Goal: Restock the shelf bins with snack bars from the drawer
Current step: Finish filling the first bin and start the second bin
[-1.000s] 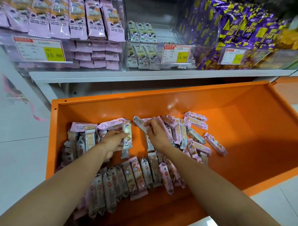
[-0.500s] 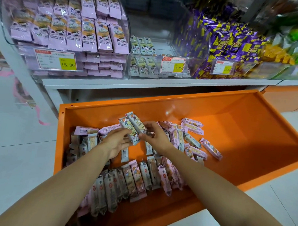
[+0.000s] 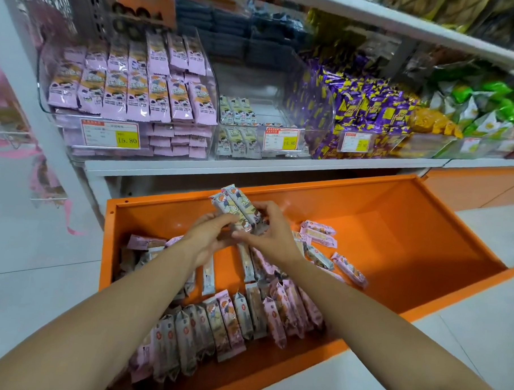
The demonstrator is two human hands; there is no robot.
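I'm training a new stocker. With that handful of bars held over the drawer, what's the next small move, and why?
Probably lift the held bars toward the middle bin. The left hand and right hand both grip them above the drawer; their wrappers look like the pale bars in that bin, which is mostly bare.

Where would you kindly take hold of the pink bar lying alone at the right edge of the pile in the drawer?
Pinch the pink bar across its middle, by the two long edges, coming down from above and from the right. It lies flat and slanted on the drawer floor, nothing on top of it and bare floor on its right; the crimped ends would likely slip.
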